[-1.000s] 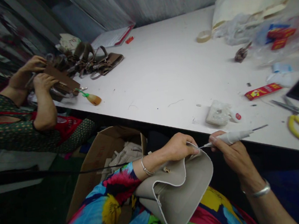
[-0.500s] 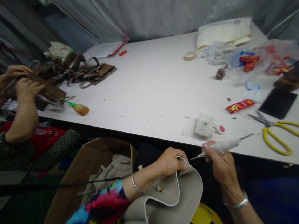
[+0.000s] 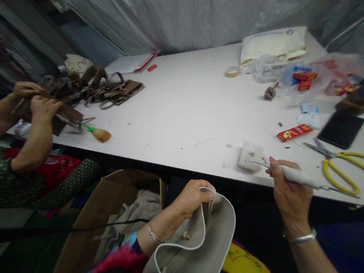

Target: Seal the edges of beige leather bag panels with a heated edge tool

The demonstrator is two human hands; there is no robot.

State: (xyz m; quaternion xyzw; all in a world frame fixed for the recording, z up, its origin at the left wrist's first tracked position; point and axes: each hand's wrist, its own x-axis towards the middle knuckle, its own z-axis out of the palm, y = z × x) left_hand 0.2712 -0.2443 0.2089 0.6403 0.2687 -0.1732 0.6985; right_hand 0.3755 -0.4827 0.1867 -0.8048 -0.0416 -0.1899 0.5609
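My left hand [image 3: 194, 197] pinches the upper edge of a light grey bag [image 3: 215, 236], which sags over my lap with a small gold fitting on its side. In my right hand [image 3: 290, 190] is a pointed tool with a white-wrapped handle [image 3: 300, 176], thin metal showing at both ends. Its tip reaches left to a small whitish block-like container [image 3: 251, 155] with a dark spot on top, near the table's front edge. Whether the tip touches it I cannot tell.
Yellow-handled scissors [image 3: 338, 155], a black phone [image 3: 341, 129] and a red box [image 3: 294, 133] lie right on the table. A cardboard box [image 3: 110, 190] of grey pieces stands below. At left, a co-worker's hands [image 3: 42, 109] handle a brown bag, near an amber bottle [image 3: 100, 135].
My right hand has moved right, away from the bag, and the tool's tip has gone from the bag's edge to the whitish container. My left hand with the bag has shifted slightly left.
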